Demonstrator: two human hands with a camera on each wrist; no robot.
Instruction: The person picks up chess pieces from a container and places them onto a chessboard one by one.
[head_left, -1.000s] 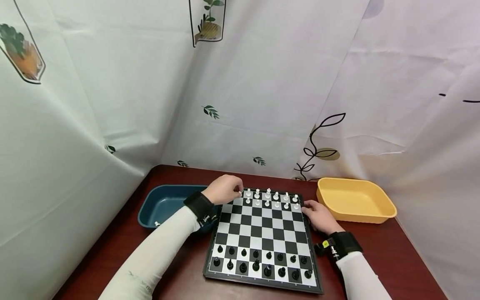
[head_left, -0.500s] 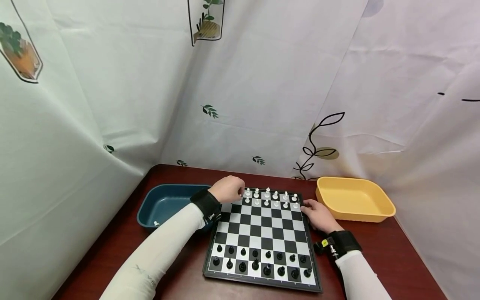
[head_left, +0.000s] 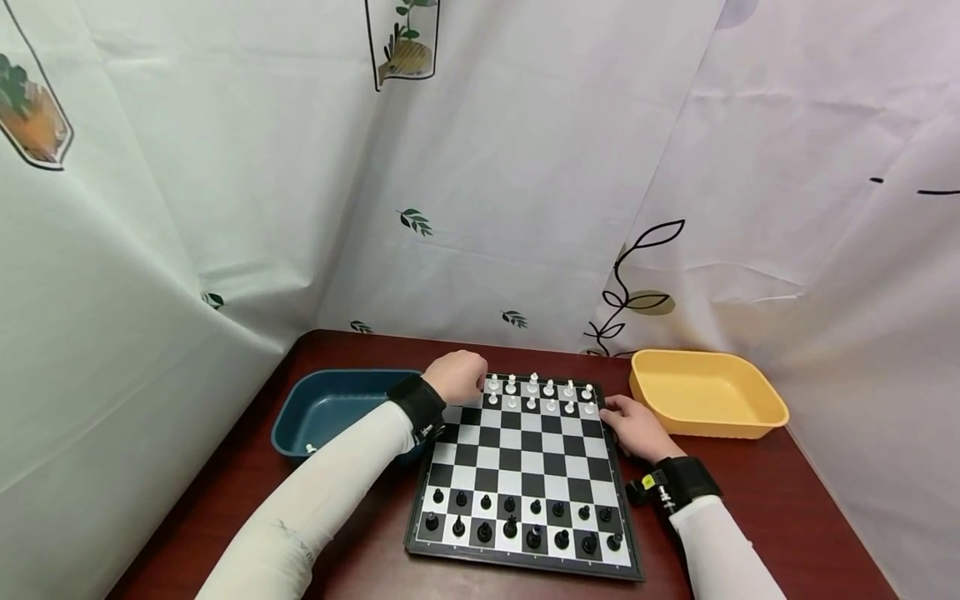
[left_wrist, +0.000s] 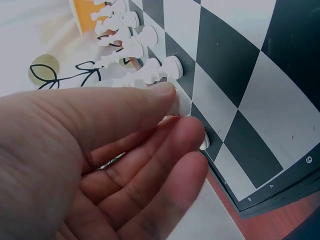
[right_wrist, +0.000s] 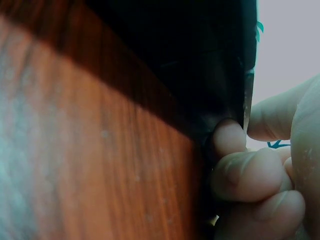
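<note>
Your left hand (head_left: pixel 456 377) pinches a white piece (left_wrist: pixel 181 104) between thumb and fingertips at the far left corner of the chessboard (head_left: pixel 525 467), beside the other white pieces (head_left: pixel 549 393). Your right hand (head_left: pixel 636 427) curls its fingers against the board's right edge. The blue tray (head_left: pixel 330 405) sits just left, the yellow tray (head_left: pixel 705 395) right.

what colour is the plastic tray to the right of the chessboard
Yellow: the rectangular plastic tray shows best in the head view.
</note>
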